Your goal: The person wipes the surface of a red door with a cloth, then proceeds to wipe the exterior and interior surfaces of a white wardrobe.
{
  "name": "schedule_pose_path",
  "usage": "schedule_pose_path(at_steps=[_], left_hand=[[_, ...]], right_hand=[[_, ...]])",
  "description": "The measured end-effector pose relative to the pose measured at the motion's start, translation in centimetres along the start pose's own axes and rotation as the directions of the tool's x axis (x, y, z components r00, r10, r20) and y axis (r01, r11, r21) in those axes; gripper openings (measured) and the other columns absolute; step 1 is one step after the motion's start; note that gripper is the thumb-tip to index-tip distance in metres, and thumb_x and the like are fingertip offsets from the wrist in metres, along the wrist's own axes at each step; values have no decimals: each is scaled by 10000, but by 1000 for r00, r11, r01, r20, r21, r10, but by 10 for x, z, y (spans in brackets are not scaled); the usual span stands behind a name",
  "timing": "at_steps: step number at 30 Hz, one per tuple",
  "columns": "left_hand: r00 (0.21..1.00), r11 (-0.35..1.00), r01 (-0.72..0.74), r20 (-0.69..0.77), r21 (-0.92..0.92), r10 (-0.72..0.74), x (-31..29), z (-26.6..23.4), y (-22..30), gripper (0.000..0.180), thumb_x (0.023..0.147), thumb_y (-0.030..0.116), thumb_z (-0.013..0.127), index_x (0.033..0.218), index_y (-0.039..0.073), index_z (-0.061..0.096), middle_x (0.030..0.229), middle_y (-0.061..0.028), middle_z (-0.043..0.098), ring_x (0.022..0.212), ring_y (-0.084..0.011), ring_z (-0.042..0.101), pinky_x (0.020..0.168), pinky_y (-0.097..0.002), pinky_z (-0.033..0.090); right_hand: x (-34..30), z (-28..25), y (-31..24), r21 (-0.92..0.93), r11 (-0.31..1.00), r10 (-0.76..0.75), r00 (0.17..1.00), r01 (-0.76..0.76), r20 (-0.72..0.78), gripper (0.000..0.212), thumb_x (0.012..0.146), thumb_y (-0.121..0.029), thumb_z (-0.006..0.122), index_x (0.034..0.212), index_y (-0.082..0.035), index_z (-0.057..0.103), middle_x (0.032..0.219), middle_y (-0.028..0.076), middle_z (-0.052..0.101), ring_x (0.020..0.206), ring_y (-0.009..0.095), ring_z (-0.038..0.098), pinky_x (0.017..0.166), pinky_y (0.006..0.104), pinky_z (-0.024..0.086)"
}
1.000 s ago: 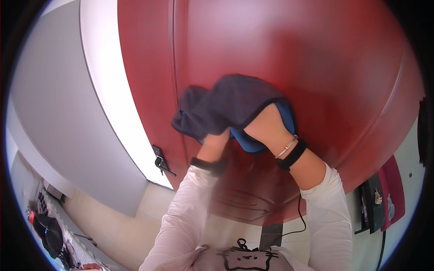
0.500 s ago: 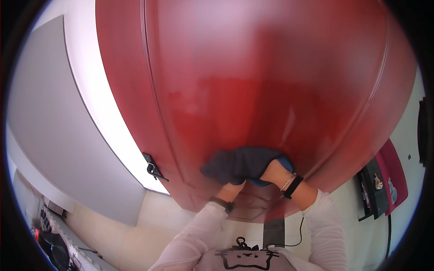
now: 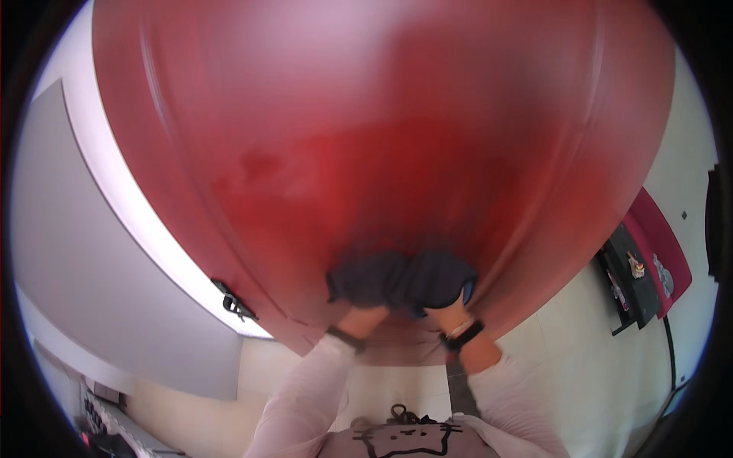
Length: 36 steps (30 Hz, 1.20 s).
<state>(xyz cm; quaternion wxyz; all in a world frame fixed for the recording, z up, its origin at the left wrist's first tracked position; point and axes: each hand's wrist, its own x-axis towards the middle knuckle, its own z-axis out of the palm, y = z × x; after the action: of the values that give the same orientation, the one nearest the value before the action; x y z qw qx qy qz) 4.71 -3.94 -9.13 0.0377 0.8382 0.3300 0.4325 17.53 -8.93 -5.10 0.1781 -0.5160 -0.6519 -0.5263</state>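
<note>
In front of me a tall, glossy red door (image 3: 328,168) fills most of the head view. A dark navy cloth (image 3: 382,278) with a blue edge lies against its surface, bunched into two lumps. My left hand (image 3: 368,317) reaches up under the left lump. My right hand (image 3: 450,314) is under the right lump, close beside the left. Both hands appear to hold the cloth to the door, though it hides their fingers. A black band circles each wrist.
A black door handle (image 3: 233,301) is at the door's left edge. Beyond it stands a grey panel (image 3: 130,244) beside a bright white strip. To the right, a black shelf unit (image 3: 630,278) with small items adjoins a magenta piece (image 3: 664,244). Pale floor tiles (image 3: 282,366) lie below.
The door and its handle have shifted left in view. My hands with the cloth have come slightly left too, closer together, and the cloth has bunched from one stretched shape into two lumps.
</note>
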Motion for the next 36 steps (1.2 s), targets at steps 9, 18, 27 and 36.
schedule_pose_path(at_steps=[9, 18, 27, 36], left_hand=[[957, 755, -47, 187, -654, 222, 102, -50, 77, 516, 676, 154, 666, 1150, 40, 497, 1172, -126, 506, 1096, -266, 473, 937, -358, 367], [774, 902, -117, 531, -415, 345, 77, -37, 43, 409, 756, 134, 593, 1134, 26, 480, 1114, -118, 521, 1028, -218, 500, 885, -313, 387], [734, 858, -271, 483, -436, 478, 127, 3, 81, 282, 803, 156, 533, 1049, 19, 515, 993, -129, 542, 922, -215, 526, 804, -304, 410], [701, 659, 375, 665, -652, 258, 66, 13, 33, 280, 819, 132, 530, 1077, 24, 526, 1043, -112, 539, 984, -184, 508, 862, -273, 386]], right_hand=[[3, 57, 31, 15, 858, 483, 798, -513, -360, 389, 758, -215, 497, 1066, 20, 529, 1054, 269, 520, 899, 410, 534, 736, 522, 430], [-72, 68, -78, 794, 271, 831, 549, -545, 93, 424, 747, -156, 562, 1139, -9, 499, 1173, 213, 476, 1110, 390, 424, 930, 445, 341], [-33, 46, -9, 713, 364, 833, 551, -600, 38, 363, 762, -175, 570, 1090, -29, 516, 1082, 178, 526, 1017, 356, 479, 873, 424, 382], [-63, 38, -65, 693, 57, 932, 287, -719, 222, 372, 798, -180, 568, 1110, -1, 475, 1057, 150, 537, 961, 294, 516, 843, 365, 409]])
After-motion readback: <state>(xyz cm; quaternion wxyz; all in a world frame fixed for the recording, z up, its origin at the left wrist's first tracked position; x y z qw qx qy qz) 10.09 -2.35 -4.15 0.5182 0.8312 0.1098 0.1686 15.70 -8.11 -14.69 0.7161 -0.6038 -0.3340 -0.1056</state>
